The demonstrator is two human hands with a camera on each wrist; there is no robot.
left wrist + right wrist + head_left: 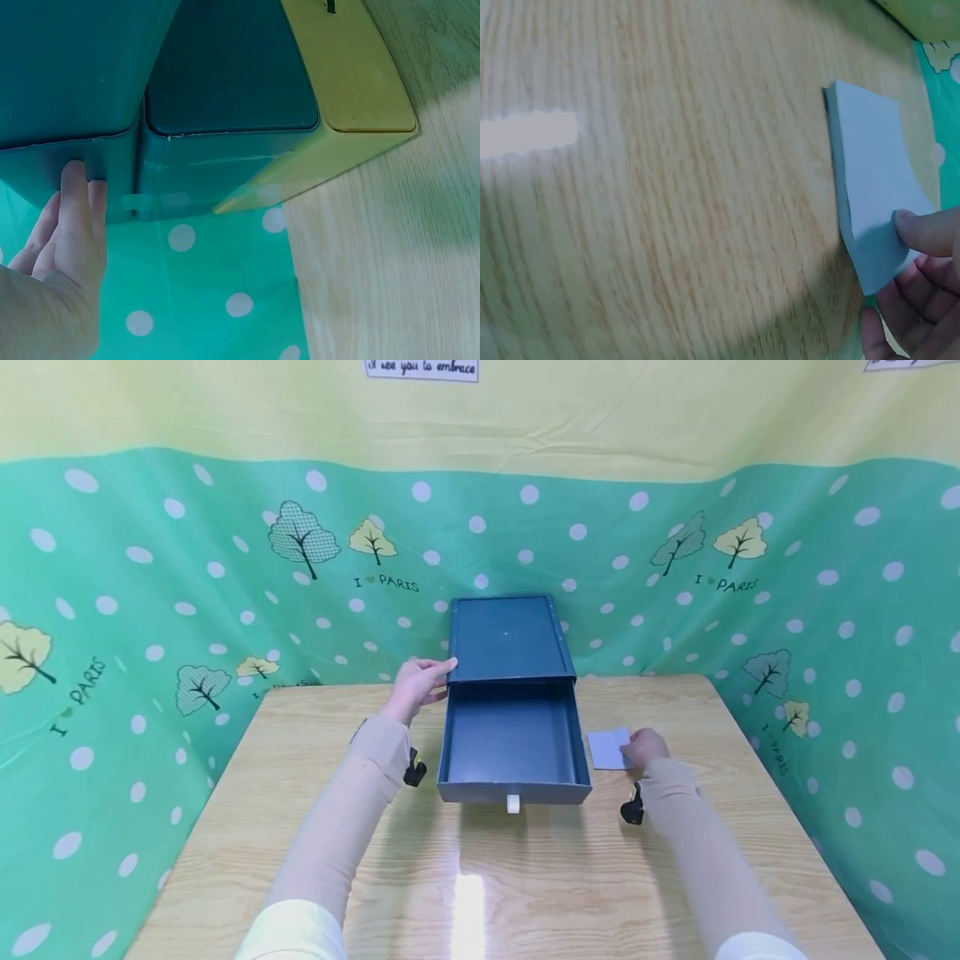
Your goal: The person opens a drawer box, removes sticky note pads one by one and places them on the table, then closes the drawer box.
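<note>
A dark blue drawer cabinet [510, 635] stands against the cloth at the back of the table. Its top drawer [513, 792] is pulled out towards me, with a white tab [513, 803] on the front and its bare bottom visible. My left hand [416, 687] rests at the cabinet's left front edge; in the left wrist view its nearly straight fingers [73, 195] touch the side wall. To the right of the drawer, my right hand [648, 748] pinches a white pad of paper [874, 165] by its near corner, thumb on top. The pad's sheets bend slightly there.
Below the blue tiers, the left wrist view shows a yellow tier [360, 75] close to the wooden table [555, 893]. Green polka-dot cloth [225, 543] hangs behind and at both sides. Light reflects off the tabletop in front of the drawer.
</note>
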